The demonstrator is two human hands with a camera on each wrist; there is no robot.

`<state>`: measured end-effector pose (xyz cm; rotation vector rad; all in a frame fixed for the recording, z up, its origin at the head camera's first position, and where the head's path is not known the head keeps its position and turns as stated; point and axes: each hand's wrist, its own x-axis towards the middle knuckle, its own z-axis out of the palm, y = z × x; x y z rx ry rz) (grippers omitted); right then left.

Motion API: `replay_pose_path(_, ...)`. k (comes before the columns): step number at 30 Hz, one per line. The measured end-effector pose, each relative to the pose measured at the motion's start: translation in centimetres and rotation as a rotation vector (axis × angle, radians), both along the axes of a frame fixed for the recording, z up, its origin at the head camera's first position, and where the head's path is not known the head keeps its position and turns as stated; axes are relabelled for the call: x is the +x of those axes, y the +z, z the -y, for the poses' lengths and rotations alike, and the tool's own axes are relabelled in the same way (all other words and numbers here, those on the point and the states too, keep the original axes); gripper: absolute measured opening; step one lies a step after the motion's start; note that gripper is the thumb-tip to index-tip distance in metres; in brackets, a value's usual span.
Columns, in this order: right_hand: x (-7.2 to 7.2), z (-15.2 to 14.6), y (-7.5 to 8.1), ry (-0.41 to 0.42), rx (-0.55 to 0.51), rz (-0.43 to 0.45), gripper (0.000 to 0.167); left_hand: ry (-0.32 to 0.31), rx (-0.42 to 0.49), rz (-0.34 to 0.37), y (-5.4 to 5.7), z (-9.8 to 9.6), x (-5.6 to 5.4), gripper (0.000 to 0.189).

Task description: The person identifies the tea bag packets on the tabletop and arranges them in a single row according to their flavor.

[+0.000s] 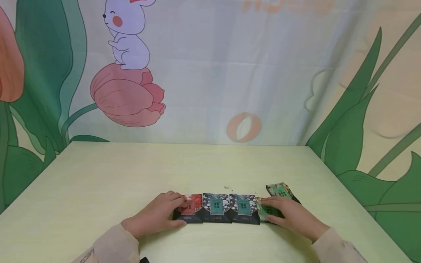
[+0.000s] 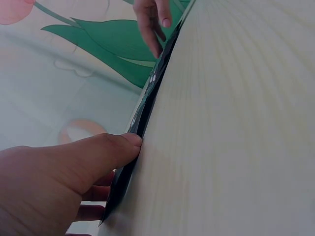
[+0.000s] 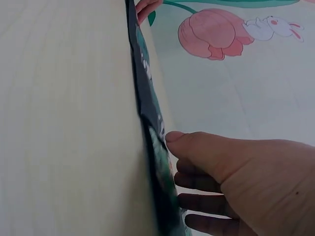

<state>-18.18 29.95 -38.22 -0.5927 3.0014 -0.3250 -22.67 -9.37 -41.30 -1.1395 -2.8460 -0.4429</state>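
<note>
Right of the red pkt (image 1: 195,208), a row of pkts runs flat on the table (image 1: 154,164): 1st blue pkt (image 1: 217,208) right up against it, 2nd blue pkt (image 1: 244,209) just past that, then the green pkt (image 1: 265,210), partly covered. Farther right of the red pkt & a bit behind its line, a loose pkt (image 1: 281,190) lies angled, partly hidden by the R hand (image 1: 291,212).

L hand (image 1: 161,211) is at the red pkt's own left end: thumb at the near edge, fingers over the far part, thumb & fingers apart w/ the pkt between, no clear clamp; can't tell how hard they press. R hand, well right of the red pkt, rests over the green pkt: thumb apart from the fingers, which lie loosely extended, not clamped on anything I can see; fingertips partly hidden.

Step in hand, imo: squaring up the row, one hand per end. Next move prob. calls for a light inward nudge toward the red pkt to level the edges, then the R hand on the loose pkt, turning it straight & bringing it in line w/ the red pkt. Pressing too hard could make edges ride up, esp. w/ thin pkts.
</note>
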Motion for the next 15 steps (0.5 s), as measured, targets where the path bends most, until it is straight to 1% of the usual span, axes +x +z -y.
replay_pose_path(5,0.4,-0.8,-0.4,-0.021,0.022,0.010,0.046,0.003,0.000,0.012,0.1,0.0,0.1,0.046)
replay_pose_path(11,0.8,-1.3,-0.6,0.003,0.021,-0.049,0.041,0.008,0.004,0.021,0.3,0.0,0.2,0.046)
replay_pose_path(15,1.1,-1.5,-0.6,0.006,0.032,-0.071,0.039,0.005,-0.003,0.013,0.3,0.0,0.2,0.046)
